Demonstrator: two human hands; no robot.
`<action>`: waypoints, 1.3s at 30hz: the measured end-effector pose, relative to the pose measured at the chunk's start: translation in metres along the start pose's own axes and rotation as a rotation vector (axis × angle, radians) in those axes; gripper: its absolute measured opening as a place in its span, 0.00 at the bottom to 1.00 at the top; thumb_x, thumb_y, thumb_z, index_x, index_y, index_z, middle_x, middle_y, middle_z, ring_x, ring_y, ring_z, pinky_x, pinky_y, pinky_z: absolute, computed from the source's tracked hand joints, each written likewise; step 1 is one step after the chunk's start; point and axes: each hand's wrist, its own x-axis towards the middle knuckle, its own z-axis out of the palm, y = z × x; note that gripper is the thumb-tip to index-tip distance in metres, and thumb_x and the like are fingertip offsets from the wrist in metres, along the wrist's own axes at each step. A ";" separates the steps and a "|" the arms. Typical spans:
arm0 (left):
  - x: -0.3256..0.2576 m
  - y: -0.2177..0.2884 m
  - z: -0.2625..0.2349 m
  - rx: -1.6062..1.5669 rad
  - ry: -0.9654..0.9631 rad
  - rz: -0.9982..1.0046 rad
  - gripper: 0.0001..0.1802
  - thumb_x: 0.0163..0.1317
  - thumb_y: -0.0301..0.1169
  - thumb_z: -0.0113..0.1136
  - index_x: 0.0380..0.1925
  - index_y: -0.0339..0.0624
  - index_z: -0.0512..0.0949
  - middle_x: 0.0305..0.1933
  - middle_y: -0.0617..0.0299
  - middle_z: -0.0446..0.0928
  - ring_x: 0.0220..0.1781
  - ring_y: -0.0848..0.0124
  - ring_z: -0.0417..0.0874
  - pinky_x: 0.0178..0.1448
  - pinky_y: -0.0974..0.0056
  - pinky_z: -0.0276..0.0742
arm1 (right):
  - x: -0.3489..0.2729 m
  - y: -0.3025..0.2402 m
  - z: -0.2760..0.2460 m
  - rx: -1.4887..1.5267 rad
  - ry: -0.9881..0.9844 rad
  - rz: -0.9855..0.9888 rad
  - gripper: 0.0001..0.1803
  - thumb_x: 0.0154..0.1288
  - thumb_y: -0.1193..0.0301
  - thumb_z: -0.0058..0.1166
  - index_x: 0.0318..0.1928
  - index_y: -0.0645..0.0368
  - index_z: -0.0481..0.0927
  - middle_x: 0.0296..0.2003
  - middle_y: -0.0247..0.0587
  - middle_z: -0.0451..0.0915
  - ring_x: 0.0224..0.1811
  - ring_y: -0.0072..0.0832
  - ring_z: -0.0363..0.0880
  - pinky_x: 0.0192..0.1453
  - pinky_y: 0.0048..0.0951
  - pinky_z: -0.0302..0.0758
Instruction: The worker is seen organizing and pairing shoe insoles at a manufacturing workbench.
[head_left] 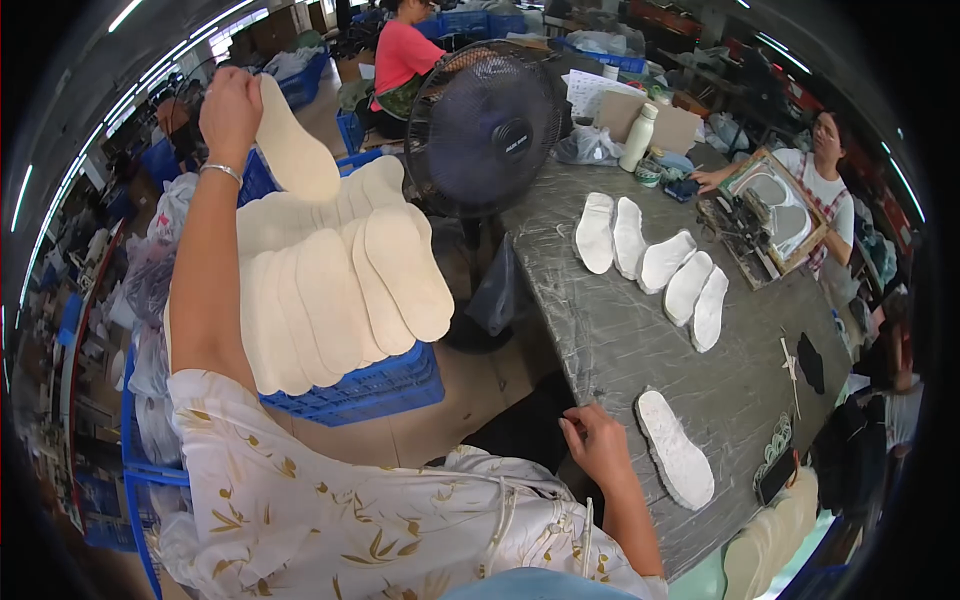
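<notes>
Beside your grey tabletop (590, 350), cream insoles (315, 310) fill the top of a blue crate (395, 385). Your left hand (231, 115) pinches one insole (297, 155) over their back edge; your right hand (597, 440), loosely curled with fingers parted, sits near a white insole (676, 452).

The wearer's blouse (340, 510) is white with a golden-brown leaf print. The raised insole (296, 150) and the stacked insoles (325, 290) are plain cream, the crate below (385, 385) bright blue, the row of insoles (665, 262) white, the tabletop (605, 345) dark grey with pale streaks, and a co-worker's top (403, 58) pink.
</notes>
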 end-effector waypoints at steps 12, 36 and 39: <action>0.053 0.206 -0.115 -0.789 0.123 0.310 0.08 0.65 0.26 0.62 0.41 0.35 0.82 0.44 0.59 0.78 0.44 0.69 0.82 0.49 0.69 0.76 | -0.047 0.028 -0.043 0.236 0.215 0.237 0.26 0.64 0.69 0.60 0.61 0.63 0.73 0.50 0.51 0.79 0.35 0.36 0.82 0.40 0.33 0.79; -0.179 0.544 -0.169 -2.067 -1.207 0.094 0.08 0.62 0.26 0.65 0.37 0.31 0.83 0.37 0.65 0.78 0.32 0.83 0.74 0.36 0.76 0.70 | -0.245 0.068 -0.131 1.112 1.263 0.624 0.07 0.67 0.73 0.58 0.43 0.62 0.79 0.30 0.36 0.82 0.30 0.19 0.81 0.36 0.22 0.81; -0.191 0.543 -0.159 -1.984 -1.408 0.011 0.10 0.61 0.28 0.67 0.38 0.31 0.84 0.32 0.65 0.80 0.29 0.82 0.75 0.33 0.75 0.70 | -0.239 0.069 -0.139 0.937 1.217 0.783 0.10 0.66 0.68 0.62 0.41 0.62 0.82 0.32 0.34 0.83 0.29 0.18 0.80 0.36 0.20 0.78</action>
